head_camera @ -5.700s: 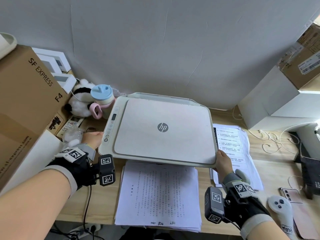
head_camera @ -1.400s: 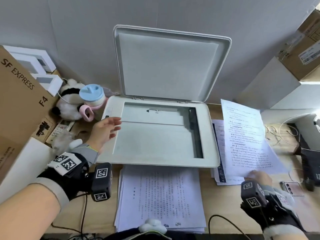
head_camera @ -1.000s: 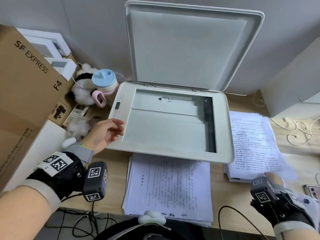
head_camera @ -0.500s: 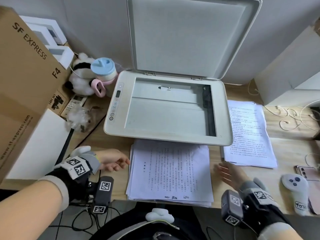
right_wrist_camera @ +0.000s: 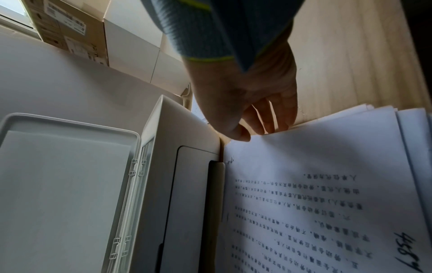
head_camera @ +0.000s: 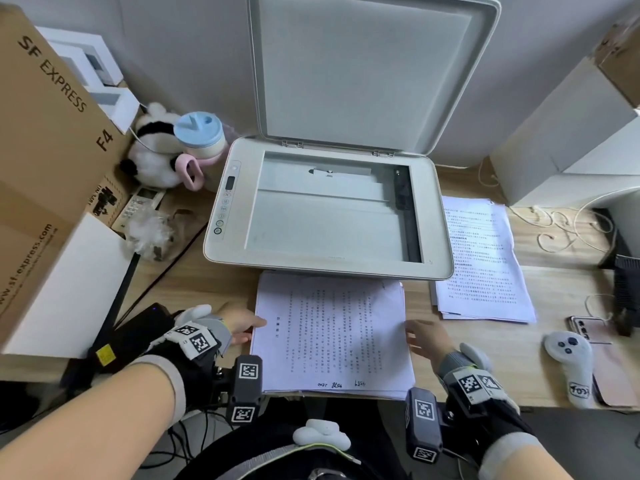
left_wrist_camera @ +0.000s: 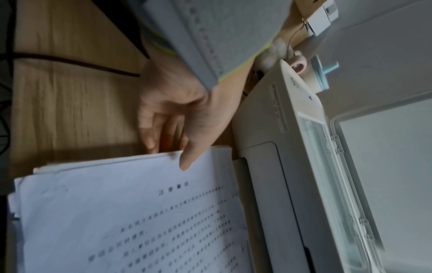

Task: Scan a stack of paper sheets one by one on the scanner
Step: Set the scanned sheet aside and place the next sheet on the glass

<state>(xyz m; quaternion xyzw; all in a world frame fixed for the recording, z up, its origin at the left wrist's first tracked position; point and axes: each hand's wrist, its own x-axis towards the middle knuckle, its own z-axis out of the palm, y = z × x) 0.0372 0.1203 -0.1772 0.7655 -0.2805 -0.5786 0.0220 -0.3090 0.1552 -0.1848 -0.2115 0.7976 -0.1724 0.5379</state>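
Note:
The white scanner point(head_camera: 329, 268) stands with its lid point(head_camera: 363, 71) raised against the wall, and its glass point(head_camera: 325, 216) is bare. A stack of printed sheets point(head_camera: 329, 334) lies on the desk just in front of it. My left hand point(head_camera: 256, 329) is at the stack's left edge. In the left wrist view its thumb point(left_wrist_camera: 185, 162) lies on the top sheet point(left_wrist_camera: 117, 212) and its fingers point(left_wrist_camera: 151, 140) meet the edge. My right hand point(head_camera: 412, 336) is at the right edge, with straight fingers point(right_wrist_camera: 275, 122) and thumb touching the paper point(right_wrist_camera: 315, 166). A second pile point(head_camera: 481, 258) lies right of the scanner.
A large cardboard box point(head_camera: 45, 133) fills the left side, with a plush toy point(head_camera: 152, 154) and a blue-lidded cup point(head_camera: 199, 136) behind it. On the right are white boxes point(head_camera: 571, 133), loose cables point(head_camera: 554, 230), a white controller point(head_camera: 568, 362) and a phone point(head_camera: 588, 327).
The lid was opened and my right hand laid a sheet on the right-hand pile. Both hands then came down to the front stack and closed in on its side edges.

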